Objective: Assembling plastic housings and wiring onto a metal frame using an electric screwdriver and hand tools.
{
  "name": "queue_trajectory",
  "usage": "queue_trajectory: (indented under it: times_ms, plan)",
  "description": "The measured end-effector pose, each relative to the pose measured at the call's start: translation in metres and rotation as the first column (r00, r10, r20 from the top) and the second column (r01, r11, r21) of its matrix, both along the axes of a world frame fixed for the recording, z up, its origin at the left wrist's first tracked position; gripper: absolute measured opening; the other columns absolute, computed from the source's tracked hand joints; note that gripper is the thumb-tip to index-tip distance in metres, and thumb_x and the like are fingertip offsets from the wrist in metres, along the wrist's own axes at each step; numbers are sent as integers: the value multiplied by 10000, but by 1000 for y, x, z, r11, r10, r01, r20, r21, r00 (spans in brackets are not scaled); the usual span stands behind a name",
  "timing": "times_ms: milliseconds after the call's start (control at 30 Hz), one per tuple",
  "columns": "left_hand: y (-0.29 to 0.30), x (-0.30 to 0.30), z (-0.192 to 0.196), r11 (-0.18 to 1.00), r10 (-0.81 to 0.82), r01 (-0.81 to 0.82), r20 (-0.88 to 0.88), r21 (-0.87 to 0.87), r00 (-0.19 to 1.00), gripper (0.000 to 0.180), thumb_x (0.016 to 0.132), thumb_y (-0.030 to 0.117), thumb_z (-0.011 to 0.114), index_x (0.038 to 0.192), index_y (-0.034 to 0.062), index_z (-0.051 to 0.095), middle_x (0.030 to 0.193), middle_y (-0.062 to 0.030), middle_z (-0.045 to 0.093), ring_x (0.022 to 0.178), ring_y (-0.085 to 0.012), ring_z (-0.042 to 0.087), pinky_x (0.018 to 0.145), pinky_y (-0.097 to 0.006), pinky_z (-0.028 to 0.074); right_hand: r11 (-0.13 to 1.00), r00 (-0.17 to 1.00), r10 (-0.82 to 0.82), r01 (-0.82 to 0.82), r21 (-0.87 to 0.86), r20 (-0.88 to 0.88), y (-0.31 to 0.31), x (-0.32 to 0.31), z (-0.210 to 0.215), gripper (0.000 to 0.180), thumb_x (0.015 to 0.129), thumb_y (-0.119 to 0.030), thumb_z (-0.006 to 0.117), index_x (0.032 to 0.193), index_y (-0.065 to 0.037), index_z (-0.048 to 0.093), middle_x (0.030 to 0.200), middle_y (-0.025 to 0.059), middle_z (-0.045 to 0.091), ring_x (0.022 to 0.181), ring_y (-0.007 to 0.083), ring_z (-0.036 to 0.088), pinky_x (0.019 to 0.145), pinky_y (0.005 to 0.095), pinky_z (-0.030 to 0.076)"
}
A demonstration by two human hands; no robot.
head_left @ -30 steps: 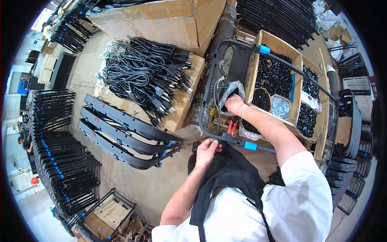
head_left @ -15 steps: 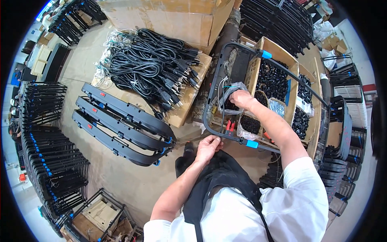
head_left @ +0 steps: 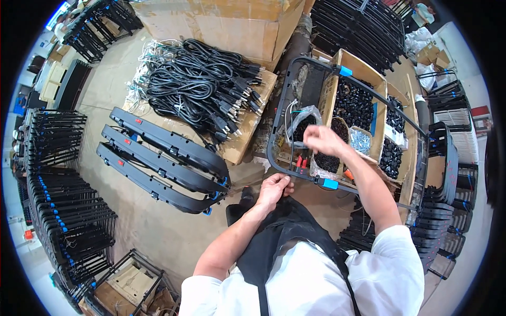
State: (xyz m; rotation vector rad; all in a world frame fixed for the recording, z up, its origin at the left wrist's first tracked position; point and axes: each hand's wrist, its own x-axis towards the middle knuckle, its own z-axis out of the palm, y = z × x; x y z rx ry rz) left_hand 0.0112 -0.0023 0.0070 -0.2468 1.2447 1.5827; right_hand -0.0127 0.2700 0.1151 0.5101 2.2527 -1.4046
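Observation:
A black tubular frame (head_left: 271,150) with blue clips (head_left: 330,184) lies across the bench in front of me. By its near left corner is my left hand (head_left: 274,190), thumb and fingers pinched together; anything between them is hidden. My right hand (head_left: 324,141) hovers inside the frame, over the small parts. Its fingertips are drawn together, and whatever they hold is too small to make out. Just beyond it sits an open plastic bag (head_left: 311,111) with dark small parts. Red-handled pliers (head_left: 301,163) rest near the frame's near bar. White and green wires (head_left: 289,113) run along its left side.
A wooden box (head_left: 363,66) of black plastic parts and silver screws (head_left: 360,140) stands under the frame. Bundled black power cords (head_left: 184,84) lie on a board before a large cardboard box (head_left: 211,31). Three curved black frames (head_left: 163,158) lean at left. Stacked frames (head_left: 58,184) stand farther left.
My right hand has come out of the plastic bag and moved slightly right and nearer, with fingers pinched. My left hand has barely moved.

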Motion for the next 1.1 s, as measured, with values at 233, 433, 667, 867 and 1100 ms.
queue_trajectory:
  times_ms: [233, 433, 667, 867, 1100]
  plan:
    - [2, 12, -27, 959, 208, -204, 1, 197, 978, 152, 928, -36, 607, 980, 42, 726, 907, -14, 717, 794, -122, 660, 674, -286, 539, 872, 865, 483, -461, 168, -133, -127, 47, 41, 280, 907, -178, 610, 1115, -2, 674, 1131, 214, 740, 1029, 414, 713, 901, 481, 572]
    - [-4, 4, -27, 984, 93, -105, 90, 142, 992, 214, 1043, 70, 495, 1121, 23, 689, 990, -99, 734, 832, -207, 714, 700, -351, 605, 997, 985, 24, -11, 74, -171, -149, 87, 10, 279, 932, -149, 702, 1147, 14, 630, 1034, 175, 724, 933, 321, 724, 804, 436, 558]
    - [-4, -2, -15, 980, 78, -93, 93, 174, 993, 139, 1021, 141, 709, 1023, 3, 696, 893, -60, 710, 742, -148, 680, 654, -298, 564, 936, 894, -352, 330, -123, -276, -180, 118, -15, 188, 976, -107, 710, 1137, -11, 690, 897, 116, 733, 806, 164, 718, 720, 345, 579]
    - [-3, -7, -19, 999, 16, -17, 33, 41, 999, 144, 1019, 175, 725, 1019, 36, 689, 851, -41, 690, 691, -143, 661, 589, -291, 549, 680, 743, -663, 552, -482, -84, -187, 134, -34, 193, 996, -121, 702, 1142, 5, 689, 948, 47, 739, 796, 128, 703, 672, 275, 541]
    - [1, -20, 6, 986, -132, 136, 41, -92, 990, 258, 1004, 227, 756, 1128, 36, 634, 909, -44, 681, 737, -168, 691, 633, -318, 610, 228, 427, -863, 806, -546, 270, -175, 169, -121, 272, 991, -255, 740, 1157, -40, 725, 925, -5, 698, 735, 67, 595, 581, 230, 406]
